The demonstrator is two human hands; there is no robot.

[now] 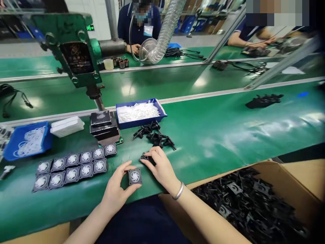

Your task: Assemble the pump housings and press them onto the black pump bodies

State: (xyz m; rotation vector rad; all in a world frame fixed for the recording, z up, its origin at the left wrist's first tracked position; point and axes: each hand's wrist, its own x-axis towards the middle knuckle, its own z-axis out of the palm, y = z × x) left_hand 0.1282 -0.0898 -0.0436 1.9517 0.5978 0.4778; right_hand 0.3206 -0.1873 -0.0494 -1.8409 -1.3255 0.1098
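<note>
Between the thumb and fingers of my left hand (118,186) is a square black part with a white swirl-bladed wheel (135,176), held just above the green mat. My right hand (162,166), with a silver bangle at the wrist, pinches a black plastic part (145,157) beside it; the fingers partly hide that part. Two rows of similar square parts with white wheels (72,174) lie to the left. Several loose black plastic pieces (158,139) are heaped beyond my right hand.
A green press (76,51) stands over a black block (103,125). Nearby are a blue tray of white pieces (139,123), a blue bin of white rings (47,139) and a white block (67,126). A cardboard box (297,183) of black parts stands right. Two people work across the bench.
</note>
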